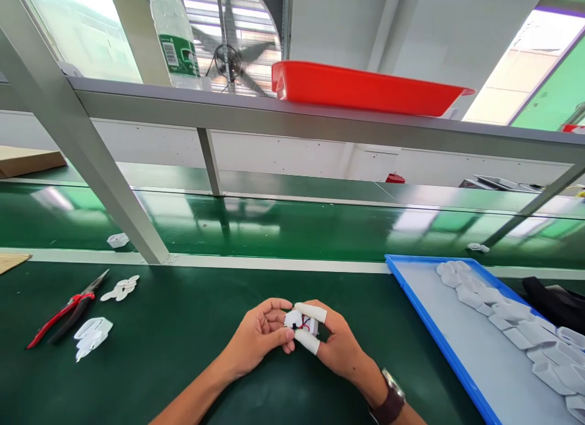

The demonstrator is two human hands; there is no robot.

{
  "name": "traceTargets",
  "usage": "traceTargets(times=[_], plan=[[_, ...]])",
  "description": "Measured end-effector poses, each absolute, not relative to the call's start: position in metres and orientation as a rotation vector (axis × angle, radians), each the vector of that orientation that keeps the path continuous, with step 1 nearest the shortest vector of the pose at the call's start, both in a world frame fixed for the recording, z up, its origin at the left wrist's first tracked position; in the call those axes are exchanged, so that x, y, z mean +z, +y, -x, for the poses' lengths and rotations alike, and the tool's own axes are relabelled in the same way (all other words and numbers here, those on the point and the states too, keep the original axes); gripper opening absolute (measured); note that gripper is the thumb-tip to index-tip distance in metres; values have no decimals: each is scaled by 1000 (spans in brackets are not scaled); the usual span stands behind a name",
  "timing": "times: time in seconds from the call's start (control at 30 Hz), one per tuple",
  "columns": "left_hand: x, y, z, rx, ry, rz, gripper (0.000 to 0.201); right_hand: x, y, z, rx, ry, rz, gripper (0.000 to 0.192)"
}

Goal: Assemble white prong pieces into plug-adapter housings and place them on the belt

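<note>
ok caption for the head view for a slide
Both hands, left and right, pinch a small white part over a green bench.

My arms are bare to the elbow, with no sleeves in view. On my right hand (336, 346) I wear white rubber finger cots over two fingertips (311, 312). A wristwatch (392, 396) with a dark brown strap and a silver case sits on my right wrist. My left hand (258, 339) wears nothing
</note>
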State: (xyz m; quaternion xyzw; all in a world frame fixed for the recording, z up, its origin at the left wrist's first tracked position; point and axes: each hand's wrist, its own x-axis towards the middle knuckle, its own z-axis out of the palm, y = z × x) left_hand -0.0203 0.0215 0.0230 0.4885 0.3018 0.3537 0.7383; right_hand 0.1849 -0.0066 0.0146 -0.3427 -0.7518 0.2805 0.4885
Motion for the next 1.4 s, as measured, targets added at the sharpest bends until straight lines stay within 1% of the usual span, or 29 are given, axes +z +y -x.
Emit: traceTargets(times=[0.07, 0.13, 0.23, 0.27, 0.33, 0.4, 0.43, 0.5, 0.63, 0.67, 0.8, 0.9, 1.0, 1.07, 1.2, 1.3, 1.4], plan=[[18, 22, 21, 830, 710, -1135, 60, 11, -5, -185, 583, -1814, 845, 46], [11, 23, 22, 927, 848, -1329, 64, 9, -3, -187, 544, -1734, 904, 48], [-2, 25, 24, 986, 1091, -1720, 73, 8, 0, -191, 541, -1595, 995, 41], [-6, 25, 24, 957, 1132, -1823, 71, 8, 0, -192, 543, -1589, 1011, 38], [-13, 26, 22, 881, 1134, -1972, 55, 9, 1, -193, 542, -1626, 1027, 32], [-16, 26, 20, 850, 1092, -2037, 35, 11, 2, -192, 526, -1680, 1013, 32], [-16, 26, 19, 851, 1072, -2028, 30, 11, 1, -192, 509, -1702, 993, 33], [-13, 26, 20, 878, 1060, -1946, 32, 10, 1, -191, 469, -1726, 960, 35], [-5, 26, 24, 977, 1058, -1841, 32, 5, -1, -191, 459, -1676, 1023, 48], [-4, 27, 24, 1018, 1050, -1845, 31, 4, -1, -191, 459, -1673, 1037, 47], [0, 26, 26, 1088, 1019, -1886, 32, 6, -3, -190, 384, -1756, 978, 35], [3, 24, 26, 1107, 1014, -1884, 32, 8, -3, -189, 323, -1767, 906, 40], [6, 21, 26, 1106, 1010, -1842, 39, 8, -2, -188, 313, -1775, 885, 41], [8, 19, 26, 1093, 1011, -1826, 43, 5, -3, -188, 334, -1780, 909, 39], [8, 17, 26, 1046, 947, -1807, 44, 2, -4, -187, 377, -1738, 997, 39], [7, 18, 25, 1023, 862, -1793, 41, 5, -4, -186, 348, -1736, 970, 39], [4, 21, 25, 1074, 878, -1783, 33, 10, -4, -186, 274, -1744, 896, 47]])
